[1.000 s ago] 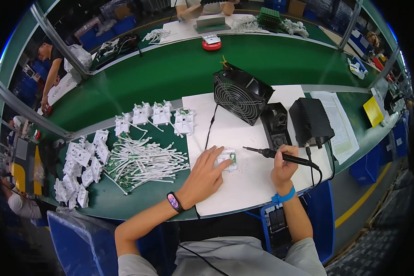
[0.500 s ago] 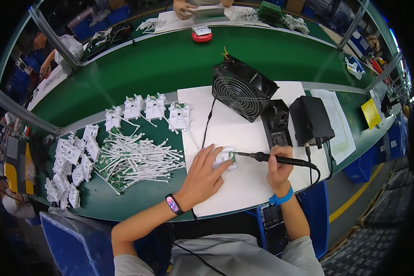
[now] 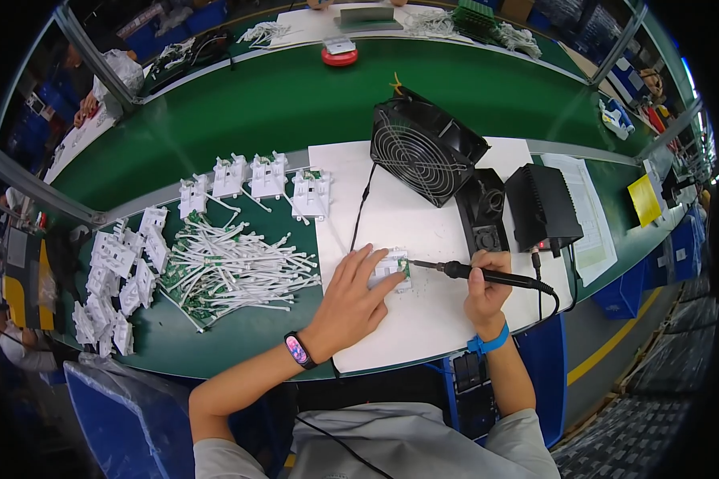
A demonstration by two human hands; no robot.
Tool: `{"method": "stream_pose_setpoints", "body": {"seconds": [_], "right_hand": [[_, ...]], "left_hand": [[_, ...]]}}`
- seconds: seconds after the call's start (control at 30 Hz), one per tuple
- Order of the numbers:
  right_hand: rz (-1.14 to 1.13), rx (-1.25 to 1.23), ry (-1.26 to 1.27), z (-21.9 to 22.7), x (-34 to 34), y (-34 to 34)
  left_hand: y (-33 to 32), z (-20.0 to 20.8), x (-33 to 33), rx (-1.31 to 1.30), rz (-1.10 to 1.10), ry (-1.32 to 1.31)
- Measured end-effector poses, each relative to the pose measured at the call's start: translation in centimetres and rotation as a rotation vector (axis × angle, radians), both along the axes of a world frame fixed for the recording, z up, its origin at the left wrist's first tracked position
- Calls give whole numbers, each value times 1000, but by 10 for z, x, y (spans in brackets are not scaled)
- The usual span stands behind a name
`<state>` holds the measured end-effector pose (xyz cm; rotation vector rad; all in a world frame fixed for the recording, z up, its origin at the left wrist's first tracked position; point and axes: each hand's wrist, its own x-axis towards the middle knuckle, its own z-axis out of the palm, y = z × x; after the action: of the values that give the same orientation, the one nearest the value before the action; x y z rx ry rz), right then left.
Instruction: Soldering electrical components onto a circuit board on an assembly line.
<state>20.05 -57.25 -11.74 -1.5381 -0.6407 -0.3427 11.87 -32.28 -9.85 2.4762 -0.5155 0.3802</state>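
Note:
A white plastic housing (image 3: 383, 275) with a small green circuit board (image 3: 405, 270) at its right edge lies on the white work board (image 3: 423, 319). My left hand (image 3: 350, 299) holds it down, thumb and fingertips spread across it. In my right hand (image 3: 487, 295) is a black soldering iron (image 3: 495, 276), gripped like a pen and pointing left. Its metal tip reaches the green circuit board's edge; whether it touches is too small to tell. A black fan (image 3: 419, 152) with a wire grille stands tilted just beyond. Beside it is a black soldering iron stand (image 3: 486, 215).
Several white cables with green boards (image 3: 236, 271) lie heaped at left, by a pile of white housings (image 3: 116, 255). Several housings with cables (image 3: 268, 177) line the back edge. A black box (image 3: 542, 207) stands right. A red round object (image 3: 339, 57) sits on the green belt (image 3: 295, 96).
The red object on the green belt has shifted left. Across the belt, the other person's hands have drawn back. My hands keep nearly the same positions, with the iron tip still at the circuit board.

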Motion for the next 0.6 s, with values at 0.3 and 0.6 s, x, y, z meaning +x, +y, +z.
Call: {"method": "stream_pose_setpoints", "body": {"seconds": [0.3, 0.6], "right_hand": [[-46, -2, -24, -1, 1, 0], [-55, 10, 109, 3, -2, 2]], "left_hand": [[1, 0, 0, 10, -23, 22], [1, 1, -1, 11, 6, 16]]}}
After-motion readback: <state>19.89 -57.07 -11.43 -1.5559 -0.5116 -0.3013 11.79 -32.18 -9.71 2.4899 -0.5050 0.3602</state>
